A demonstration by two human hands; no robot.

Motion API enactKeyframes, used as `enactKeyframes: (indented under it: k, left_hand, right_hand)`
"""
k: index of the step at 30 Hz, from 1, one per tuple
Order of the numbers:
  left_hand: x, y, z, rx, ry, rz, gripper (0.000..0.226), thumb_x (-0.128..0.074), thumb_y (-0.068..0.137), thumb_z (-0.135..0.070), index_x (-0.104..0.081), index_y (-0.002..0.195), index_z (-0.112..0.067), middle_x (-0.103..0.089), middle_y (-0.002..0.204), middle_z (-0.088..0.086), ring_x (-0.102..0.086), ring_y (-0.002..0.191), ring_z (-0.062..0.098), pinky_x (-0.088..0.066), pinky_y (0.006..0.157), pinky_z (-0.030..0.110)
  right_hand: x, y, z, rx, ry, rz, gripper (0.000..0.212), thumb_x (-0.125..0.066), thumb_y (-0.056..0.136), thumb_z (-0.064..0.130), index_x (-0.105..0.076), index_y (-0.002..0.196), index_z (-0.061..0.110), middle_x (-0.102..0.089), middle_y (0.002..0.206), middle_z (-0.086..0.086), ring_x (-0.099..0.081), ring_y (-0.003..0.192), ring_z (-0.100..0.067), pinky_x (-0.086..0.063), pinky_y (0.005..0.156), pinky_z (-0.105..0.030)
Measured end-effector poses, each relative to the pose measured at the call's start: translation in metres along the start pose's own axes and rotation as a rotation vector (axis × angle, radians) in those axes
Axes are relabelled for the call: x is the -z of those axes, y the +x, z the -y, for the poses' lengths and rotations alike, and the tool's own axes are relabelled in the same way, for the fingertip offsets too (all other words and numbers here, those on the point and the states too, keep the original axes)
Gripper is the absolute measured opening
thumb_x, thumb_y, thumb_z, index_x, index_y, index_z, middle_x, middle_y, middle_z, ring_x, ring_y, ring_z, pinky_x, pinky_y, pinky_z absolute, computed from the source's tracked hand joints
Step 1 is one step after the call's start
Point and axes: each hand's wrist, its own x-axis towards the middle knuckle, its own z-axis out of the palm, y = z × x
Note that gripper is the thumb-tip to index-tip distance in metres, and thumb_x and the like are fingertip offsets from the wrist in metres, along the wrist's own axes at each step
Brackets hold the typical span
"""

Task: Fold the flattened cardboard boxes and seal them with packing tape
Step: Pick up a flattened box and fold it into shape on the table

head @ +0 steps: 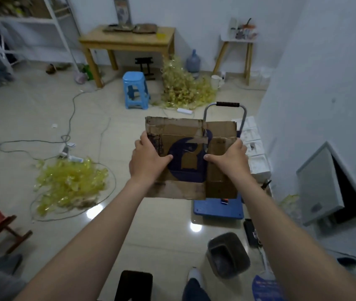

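Observation:
A flattened brown cardboard box (191,146) with a dark blue printed logo is held up in the air in front of me, above the floor. My left hand (145,158) grips its left edge, thumb lying across the front face. My right hand (229,158) grips the right edge the same way, thumb pointing in toward the logo. Old tape strips and dirty marks run along the box's flaps. No tape roll is visible.
A blue platform trolley (218,208) with white boxes stands just behind the cardboard by the right wall. Piles of yellow used tape lie at left (70,185) and at back (183,88). A blue stool (135,90), wooden table, grey bin (228,255) and floor cables surround me.

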Motion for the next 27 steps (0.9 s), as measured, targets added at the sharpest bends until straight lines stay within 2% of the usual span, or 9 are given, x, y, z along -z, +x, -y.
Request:
enactKeyframes:
  k: [7,14,23,27]
  left_hand:
    - [0.001,0.158,-0.005,0.126,0.031,-0.084,0.113,-0.083,0.074,-0.054,-0.017,0.157,-0.014,-0.04,0.151,0.015,-0.051,0.13,0.037,-0.049,0.095,0.048]
    - [0.004,0.319,0.032,0.21,0.024,-0.138,0.111,-0.084,0.072,-0.057,-0.022,0.155,-0.017,-0.046,0.146,0.013,-0.052,0.128,0.036,-0.05,0.094,0.048]
    - [0.019,0.581,0.084,0.187,-0.002,-0.115,0.11,-0.083,0.074,-0.055,-0.02,0.155,-0.016,-0.044,0.148,0.012,-0.052,0.128,0.035,-0.05,0.091,0.045]
    - [0.044,0.696,0.099,0.166,0.0,-0.126,0.108,-0.084,0.073,-0.055,-0.023,0.153,-0.017,-0.046,0.146,0.012,-0.053,0.126,0.035,-0.05,0.09,0.045]
  right_hand:
    - [-0.042,0.162,0.098,0.115,-0.039,0.104,0.121,-0.086,0.07,0.06,-0.018,0.155,0.006,-0.032,0.154,-0.017,-0.04,0.138,-0.039,-0.046,0.104,-0.049]
    - [-0.112,0.293,0.197,0.237,-0.082,0.147,0.117,-0.086,0.069,0.061,-0.023,0.151,0.007,-0.038,0.15,-0.016,-0.043,0.136,-0.036,-0.046,0.103,-0.047]
    - [-0.219,0.474,0.355,0.185,-0.069,0.128,0.123,-0.088,0.069,0.058,-0.018,0.155,0.006,-0.036,0.154,-0.016,-0.041,0.139,-0.038,-0.045,0.106,-0.049]
    - [-0.251,0.548,0.432,0.196,-0.038,0.116,0.116,-0.09,0.067,0.055,-0.026,0.151,0.006,-0.043,0.149,-0.015,-0.046,0.136,-0.034,-0.048,0.105,-0.048]
